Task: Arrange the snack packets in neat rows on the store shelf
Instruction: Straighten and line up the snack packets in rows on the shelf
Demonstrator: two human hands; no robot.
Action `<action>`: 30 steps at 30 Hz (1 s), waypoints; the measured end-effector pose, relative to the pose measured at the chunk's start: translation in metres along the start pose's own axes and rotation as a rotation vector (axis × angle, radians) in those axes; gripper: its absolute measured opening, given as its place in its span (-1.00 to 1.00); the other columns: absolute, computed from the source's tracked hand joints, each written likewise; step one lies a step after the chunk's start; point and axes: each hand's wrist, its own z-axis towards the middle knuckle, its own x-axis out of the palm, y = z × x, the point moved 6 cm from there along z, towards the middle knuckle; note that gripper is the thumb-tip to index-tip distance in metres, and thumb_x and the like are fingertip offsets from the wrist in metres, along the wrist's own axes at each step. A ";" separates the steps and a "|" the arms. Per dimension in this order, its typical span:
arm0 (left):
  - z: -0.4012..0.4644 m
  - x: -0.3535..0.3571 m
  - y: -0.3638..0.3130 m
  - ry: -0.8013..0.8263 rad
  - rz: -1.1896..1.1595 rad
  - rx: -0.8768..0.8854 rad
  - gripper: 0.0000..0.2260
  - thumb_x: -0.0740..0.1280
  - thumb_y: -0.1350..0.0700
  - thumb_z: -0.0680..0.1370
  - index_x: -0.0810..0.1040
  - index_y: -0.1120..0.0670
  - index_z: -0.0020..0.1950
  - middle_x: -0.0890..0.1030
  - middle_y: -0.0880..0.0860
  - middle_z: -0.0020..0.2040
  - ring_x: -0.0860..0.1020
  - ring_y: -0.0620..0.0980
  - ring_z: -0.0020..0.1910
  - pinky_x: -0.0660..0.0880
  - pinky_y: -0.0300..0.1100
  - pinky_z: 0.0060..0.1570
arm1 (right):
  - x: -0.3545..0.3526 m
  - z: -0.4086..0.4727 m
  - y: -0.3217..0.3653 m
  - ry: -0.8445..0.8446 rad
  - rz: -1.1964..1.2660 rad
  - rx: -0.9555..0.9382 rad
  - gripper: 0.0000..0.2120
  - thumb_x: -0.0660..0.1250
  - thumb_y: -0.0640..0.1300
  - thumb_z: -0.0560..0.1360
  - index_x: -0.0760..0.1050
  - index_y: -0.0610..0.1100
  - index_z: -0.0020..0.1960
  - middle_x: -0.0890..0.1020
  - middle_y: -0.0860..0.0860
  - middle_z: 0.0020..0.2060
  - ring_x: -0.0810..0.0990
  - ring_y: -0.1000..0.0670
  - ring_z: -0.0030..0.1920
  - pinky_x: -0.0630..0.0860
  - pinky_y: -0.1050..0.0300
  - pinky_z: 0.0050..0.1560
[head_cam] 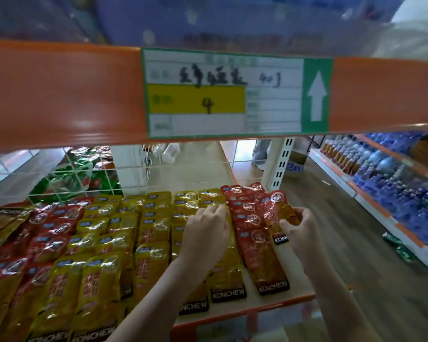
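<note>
Rows of yellow snack packets (153, 225) and red snack packets (247, 218) lie overlapping on the lower store shelf (277, 301). My left hand (205, 233) lies on the yellow row beside the red one, its fingertips pinching the top edge of a yellow packet (214, 202). My right hand (299, 233) holds one red packet (277, 213) by its lower part, lifted and tilted above the right end of the red row.
An orange shelf beam (59, 95) with a price label (223, 92) crosses overhead, close to the camera. Green packets (77, 174) sit behind a wire divider at the back left. An aisle floor and a shelf of bottles (386, 178) lie to the right.
</note>
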 end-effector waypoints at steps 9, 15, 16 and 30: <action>0.000 0.014 -0.005 -0.080 -0.050 -0.040 -0.80 0.19 0.12 0.58 0.52 0.04 0.15 0.58 -0.07 0.02 0.51 -0.10 0.01 0.32 -0.26 -0.03 | -0.002 0.016 -0.023 0.036 -0.138 -0.031 -0.67 0.36 -0.20 0.50 0.37 -0.23 0.21 0.52 -0.06 -0.04 0.52 0.06 -0.14 0.41 0.29 -0.23; -0.002 0.020 0.008 -0.104 -0.046 -0.078 -0.85 0.28 0.17 0.54 0.59 0.09 0.06 0.64 -0.01 -0.08 0.56 -0.05 -0.10 0.48 -0.16 -0.09 | 0.003 0.013 -0.021 -0.045 -0.345 -0.204 -0.65 0.38 -0.13 0.49 0.45 -0.22 0.22 0.59 -0.07 0.01 0.56 0.00 -0.03 0.48 0.26 -0.11; -0.003 0.020 0.009 -0.106 -0.046 -0.080 -0.86 0.29 0.18 0.53 0.60 0.09 0.05 0.64 -0.01 -0.09 0.56 -0.05 -0.10 0.48 -0.16 -0.09 | 0.004 0.013 -0.020 -0.056 -0.382 -0.220 -0.64 0.39 -0.13 0.48 0.45 -0.22 0.22 0.58 -0.10 0.03 0.56 -0.03 0.00 0.51 0.18 -0.04; -0.005 0.020 0.013 -0.134 -0.037 -0.055 -0.85 0.35 0.24 0.47 0.61 0.13 0.01 0.64 0.02 -0.12 0.57 0.00 -0.12 0.51 -0.10 -0.14 | 0.016 0.015 -0.016 -0.029 -0.599 -0.299 -0.56 0.33 -0.03 0.51 0.38 -0.24 0.30 0.52 -0.13 0.12 0.50 -0.07 0.14 0.40 0.17 0.11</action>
